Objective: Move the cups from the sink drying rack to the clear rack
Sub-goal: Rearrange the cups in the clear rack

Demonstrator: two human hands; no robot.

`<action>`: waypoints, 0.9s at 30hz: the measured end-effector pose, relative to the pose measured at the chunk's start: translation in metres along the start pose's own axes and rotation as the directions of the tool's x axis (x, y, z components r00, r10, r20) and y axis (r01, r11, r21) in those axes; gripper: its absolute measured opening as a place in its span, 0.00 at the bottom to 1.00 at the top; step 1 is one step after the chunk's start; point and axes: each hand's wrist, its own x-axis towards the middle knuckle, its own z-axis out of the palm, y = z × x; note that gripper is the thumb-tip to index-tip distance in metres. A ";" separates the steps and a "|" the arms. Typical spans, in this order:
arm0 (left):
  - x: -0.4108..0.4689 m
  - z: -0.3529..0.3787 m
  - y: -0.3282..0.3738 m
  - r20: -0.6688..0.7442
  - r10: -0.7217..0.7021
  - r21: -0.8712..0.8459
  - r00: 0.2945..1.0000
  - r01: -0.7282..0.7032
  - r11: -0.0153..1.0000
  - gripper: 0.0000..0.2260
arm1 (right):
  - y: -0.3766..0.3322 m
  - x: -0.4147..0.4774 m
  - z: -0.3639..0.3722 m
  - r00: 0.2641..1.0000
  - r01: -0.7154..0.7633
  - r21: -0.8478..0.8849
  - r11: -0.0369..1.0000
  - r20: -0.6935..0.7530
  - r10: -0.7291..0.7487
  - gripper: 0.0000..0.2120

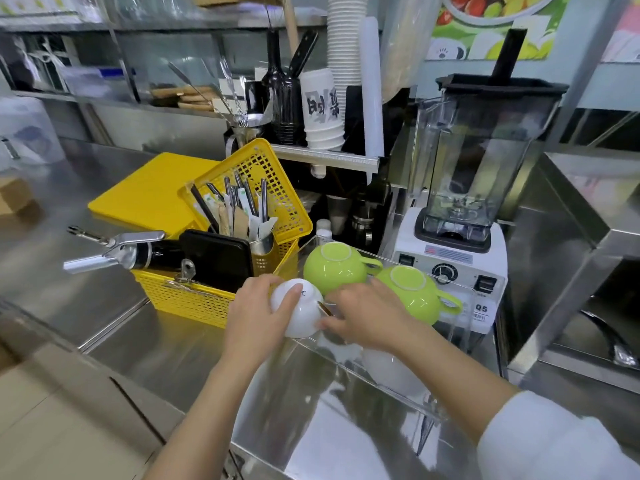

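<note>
My left hand (258,317) grips the white cup (300,311), tilted, at the clear rack's (349,367) near-left edge. Right hand (367,318) pinches sth. small beside it, can't tell what. Risk: cup knocks the green cups (334,268) or slips off the rim onto the desk (156,358).

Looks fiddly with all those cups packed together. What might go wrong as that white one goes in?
The white cup, held tilted by the left hand at the clear rack edge, could slip onto the steel counter. It could also knock the nearest green cup, which sits right beside it. The right hand reaching in might bump the other green cup.
</note>
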 end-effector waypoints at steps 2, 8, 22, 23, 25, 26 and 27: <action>0.004 -0.006 0.009 -0.025 0.057 0.007 0.998 -0.057 0.998 0.20 | 0.009 0.001 -0.007 0.993 -0.077 0.103 0.992 -0.087 0.086 0.16; 0.042 -0.006 0.061 0.299 0.340 0.222 0.891 -0.412 0.884 0.23 | 0.068 0.023 -0.020 0.914 -0.380 0.287 0.879 -0.031 0.406 0.13; 0.077 0.026 0.057 0.607 0.109 0.478 0.787 -0.471 0.742 0.26 | 0.087 0.030 -0.010 0.907 -0.413 0.233 0.880 0.190 0.375 0.13; 0.078 0.026 0.057 0.608 0.092 0.472 0.788 -0.453 0.757 0.26 | 0.085 0.030 -0.011 0.914 -0.399 0.235 0.886 0.180 0.363 0.09; 0.081 0.025 0.057 0.614 0.070 0.437 0.786 -0.412 0.800 0.26 | 0.079 0.030 -0.012 0.920 -0.384 0.252 0.888 0.181 0.347 0.05; 0.082 0.025 0.056 0.616 0.071 0.419 0.785 -0.402 0.814 0.26 | 0.078 0.030 -0.012 0.922 -0.381 0.260 0.887 0.181 0.343 0.05; 0.082 0.025 0.055 0.617 0.074 0.405 0.784 -0.397 0.824 0.26 | 0.077 0.030 -0.012 0.920 -0.386 0.268 0.883 0.184 0.347 0.06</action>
